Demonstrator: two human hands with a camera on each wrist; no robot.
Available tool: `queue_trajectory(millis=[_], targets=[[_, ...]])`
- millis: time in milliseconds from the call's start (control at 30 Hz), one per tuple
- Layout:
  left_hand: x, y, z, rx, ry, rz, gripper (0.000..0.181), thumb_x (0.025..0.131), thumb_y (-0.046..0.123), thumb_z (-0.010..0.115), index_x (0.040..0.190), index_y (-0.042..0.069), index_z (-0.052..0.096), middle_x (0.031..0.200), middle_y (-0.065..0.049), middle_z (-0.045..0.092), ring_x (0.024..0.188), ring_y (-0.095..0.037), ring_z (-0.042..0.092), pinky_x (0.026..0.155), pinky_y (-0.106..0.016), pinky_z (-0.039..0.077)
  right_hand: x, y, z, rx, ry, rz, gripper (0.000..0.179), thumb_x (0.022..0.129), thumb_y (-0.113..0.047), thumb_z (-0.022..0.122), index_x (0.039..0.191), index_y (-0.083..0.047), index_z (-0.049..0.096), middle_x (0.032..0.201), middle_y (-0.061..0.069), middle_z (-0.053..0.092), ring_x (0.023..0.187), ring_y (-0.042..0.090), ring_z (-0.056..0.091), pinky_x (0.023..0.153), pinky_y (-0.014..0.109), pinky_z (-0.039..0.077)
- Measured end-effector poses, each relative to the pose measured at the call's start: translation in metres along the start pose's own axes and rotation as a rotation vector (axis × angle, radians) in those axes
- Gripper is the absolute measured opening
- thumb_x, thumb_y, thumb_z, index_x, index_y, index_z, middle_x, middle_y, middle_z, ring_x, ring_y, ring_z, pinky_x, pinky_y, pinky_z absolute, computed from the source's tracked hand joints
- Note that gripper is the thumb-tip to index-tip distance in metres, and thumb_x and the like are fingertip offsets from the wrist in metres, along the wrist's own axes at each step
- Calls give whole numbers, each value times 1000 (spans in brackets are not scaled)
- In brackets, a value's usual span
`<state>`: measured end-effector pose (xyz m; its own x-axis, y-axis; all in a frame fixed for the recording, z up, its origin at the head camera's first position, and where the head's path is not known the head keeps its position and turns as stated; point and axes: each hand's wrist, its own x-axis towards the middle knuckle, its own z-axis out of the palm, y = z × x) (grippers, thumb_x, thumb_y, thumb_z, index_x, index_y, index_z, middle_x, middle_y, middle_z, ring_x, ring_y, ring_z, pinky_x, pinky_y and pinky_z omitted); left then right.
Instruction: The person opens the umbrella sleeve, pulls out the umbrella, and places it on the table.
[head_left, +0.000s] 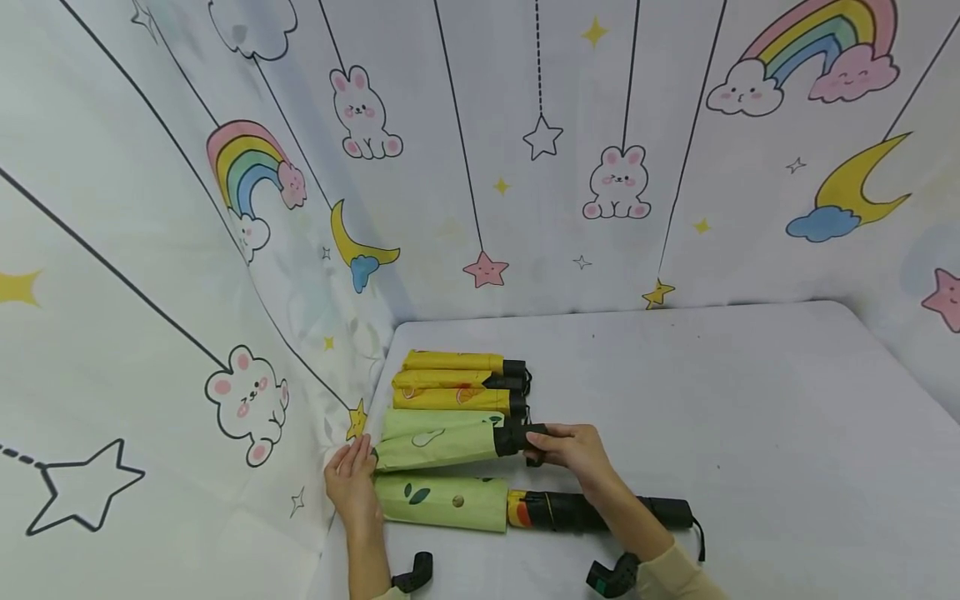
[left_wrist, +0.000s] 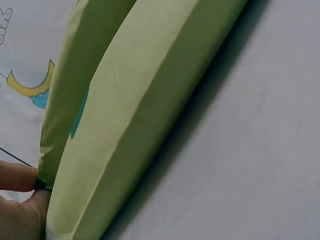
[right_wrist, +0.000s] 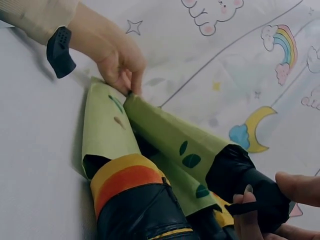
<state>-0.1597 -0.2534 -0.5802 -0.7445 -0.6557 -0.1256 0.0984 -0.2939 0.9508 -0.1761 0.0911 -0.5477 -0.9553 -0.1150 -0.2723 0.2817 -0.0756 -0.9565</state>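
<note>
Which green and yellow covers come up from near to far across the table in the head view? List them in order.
Nearest green cover, held green cover, farthest green cover, nearest yellow cover, middle yellow cover, farthest yellow cover.

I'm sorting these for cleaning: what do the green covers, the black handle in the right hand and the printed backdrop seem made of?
Green covers: thin woven fabric, perhaps polyester, softly matt; fine weave and crisp creases show. Black handle: probably hard plastic, dull; it looks smooth, though partly hidden. Printed backdrop: likely cloth, matt, given its soft wrinkles.
</note>
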Motion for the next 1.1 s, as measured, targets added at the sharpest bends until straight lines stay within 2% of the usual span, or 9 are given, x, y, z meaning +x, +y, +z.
queue_trajectory(millis=[367, 700, 1100], targets=[[-2, -2, 1, -20, 41, 7, 54, 97, -17, 58, 145, -6, 34, 149, -28, 53, 134, -29, 60, 106, -27, 51, -3, 1, -9, 17, 31, 26, 52, 87, -27, 88, 124, 6, 72, 111, 17, 76, 93, 27, 78, 88, 36, 63], [-1, -1, 5, -35, 25, 7, 53, 98, -18, 56, 145, -7, 33, 149, -29, 51, 136, -31, 58, 108, -29, 50, -6, 3, -25, 12, 34, 20, 51, 87, -29, 87, 123, 4, 73, 107, 14, 78, 94, 26, 78, 90, 36, 62], [-3, 4, 6, -19, 27, -5, 53, 98, -17, 56, 145, -8, 32, 149, -30, 52, 135, -30, 59, 107, -27, 51, -11, 1, -41, 1, 35, 27, 64, 87, -32, 87, 133, 8, 66, 115, 16, 76, 98, 26, 77, 95, 38, 60]])
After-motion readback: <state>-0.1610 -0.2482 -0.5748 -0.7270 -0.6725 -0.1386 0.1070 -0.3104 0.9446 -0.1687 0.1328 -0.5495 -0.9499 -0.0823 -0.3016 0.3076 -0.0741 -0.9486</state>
